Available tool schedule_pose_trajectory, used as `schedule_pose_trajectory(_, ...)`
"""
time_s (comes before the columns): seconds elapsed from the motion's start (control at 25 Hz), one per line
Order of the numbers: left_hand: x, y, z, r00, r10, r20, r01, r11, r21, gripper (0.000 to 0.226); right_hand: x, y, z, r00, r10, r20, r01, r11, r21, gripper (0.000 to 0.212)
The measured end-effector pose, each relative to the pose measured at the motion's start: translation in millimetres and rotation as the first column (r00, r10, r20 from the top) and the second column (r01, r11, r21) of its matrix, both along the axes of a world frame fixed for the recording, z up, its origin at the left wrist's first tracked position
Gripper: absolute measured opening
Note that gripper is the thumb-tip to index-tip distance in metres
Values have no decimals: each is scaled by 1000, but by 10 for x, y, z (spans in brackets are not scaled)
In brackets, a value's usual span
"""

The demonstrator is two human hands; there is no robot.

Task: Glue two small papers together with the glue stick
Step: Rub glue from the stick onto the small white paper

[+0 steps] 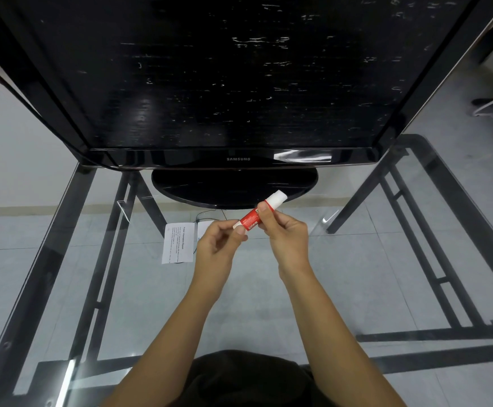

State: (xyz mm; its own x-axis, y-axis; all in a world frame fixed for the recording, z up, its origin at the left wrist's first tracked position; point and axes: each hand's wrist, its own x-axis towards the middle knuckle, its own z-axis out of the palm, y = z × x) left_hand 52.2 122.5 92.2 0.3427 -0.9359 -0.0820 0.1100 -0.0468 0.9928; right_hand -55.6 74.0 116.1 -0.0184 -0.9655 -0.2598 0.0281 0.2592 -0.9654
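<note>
Glue stick [252, 217] slants between both hands, left hand [220, 242] pinching its base, right hand [286, 230] gripping its barrel, papers [178, 243] just left

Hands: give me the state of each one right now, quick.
Left hand: fingers pinched on the bottom end of the glue stick.
Right hand: fingers closed around the glue stick's upper body, just below its white tip.

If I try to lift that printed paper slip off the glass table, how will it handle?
The printed slip lies flat on the glass table, so it probably slides rather than lifts; getting under an edge may be fiddly. It looks thin and small, so likely very light and floppy. A second slip sits beside it, partly hidden by the left hand, and could shift too.
</note>
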Motion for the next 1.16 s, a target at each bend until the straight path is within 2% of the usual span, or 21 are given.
schedule_pose_trajectory(0.12, -8, -2, -4, 1000, -2, -23, 1, 1000, -24, 18, -2, -6, 14, 1000, -3, 13, 3, 1000, 0, 26)
schedule_pose_trajectory(0.32, 6, -7, -8, 989, -23, -144, 17, 999, -44, 23, -4, 10, 25, 998, 57, -42, -58, 998, -30, 24)
schedule_pose_trajectory(0.48, 109, 13, 24, 988, 30, -150, -37, 998, -42, 29, -58, -30, -17, 986, 119, -116, -127, 990, -65, 38)
schedule_pose_trajectory(0.56, 231, 14, 45, 987, 66, -148, -73, 997, -40, 30, -116, -47, -130, 978, 84, -190, -103, 991, -90, 41)
schedule_pose_trajectory(0.68, 459, 24, 66, 979, 120, -163, -126, 992, -26, 21, -118, -5, -405, 905, 94, -414, -156, 981, -119, 35)
schedule_pose_trajectory(0.76, 574, 41, 45, 973, 157, -169, -159, 987, 0, 18, -16, 41, -616, 792, 198, -578, -319, 941, -115, 33)
schedule_pose_trajectory(0.84, 657, 79, -8, 966, 196, -166, -193, 981, 34, 18, 150, 78, -811, 604, 340, -720, -535, 843, -51, 37)
schedule_pose_trajectory(0.92, 716, 138, -48, 958, 226, -179, -220, 974, 52, 18, 287, 92, -983, 405, 437, -803, -683, 728, 51, 44)
schedule_pose_trajectory(1.04, 813, 237, -135, 949, 251, -192, -242, 968, 74, 17, 418, 42, -1195, 135, 467, -874, -790, 583, 190, 50)
schedule_pose_trajectory(1.16, 878, 322, -254, 938, 272, -215, -254, 961, 106, 14, 457, -8, -1339, -61, 448, -892, -816, 493, 303, 52)
